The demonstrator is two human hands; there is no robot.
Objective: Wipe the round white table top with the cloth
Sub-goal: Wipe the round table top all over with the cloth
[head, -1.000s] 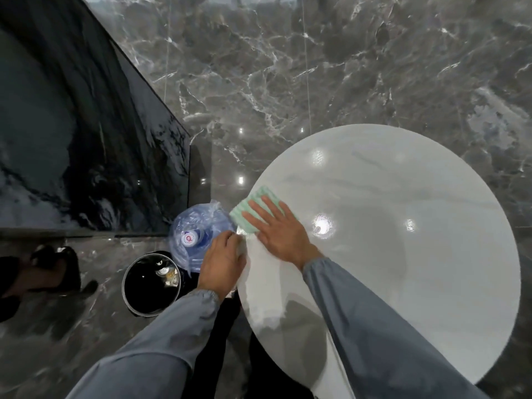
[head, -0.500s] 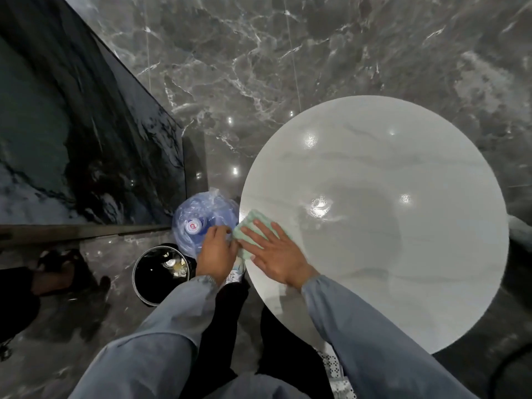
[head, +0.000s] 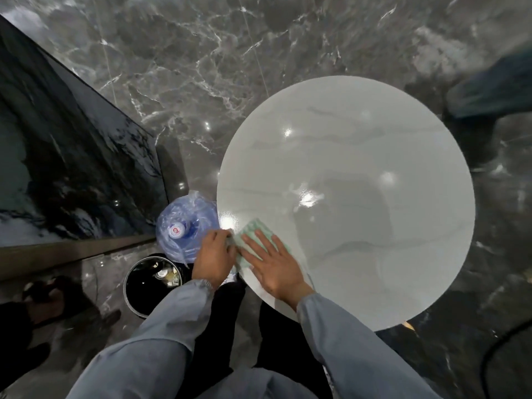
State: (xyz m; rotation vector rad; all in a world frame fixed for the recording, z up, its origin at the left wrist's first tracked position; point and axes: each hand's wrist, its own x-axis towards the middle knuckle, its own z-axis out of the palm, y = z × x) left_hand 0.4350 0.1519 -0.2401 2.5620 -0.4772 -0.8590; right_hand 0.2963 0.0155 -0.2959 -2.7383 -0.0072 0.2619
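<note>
We lean over the round white table top (head: pixel 359 182). At its near-left rim our right hand (head: pixel 276 269) lies flat, fingers spread, pressing down for wiping contact. Our left hand (head: pixel 214 256) pinches the edge of the green cloth (head: pixel 250 226), seemingly to keep it taut.

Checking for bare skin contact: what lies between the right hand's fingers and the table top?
The green cloth lies flat on the table top, near its left rim, under the straight fingers of the right hand, seen in the head view.
</note>
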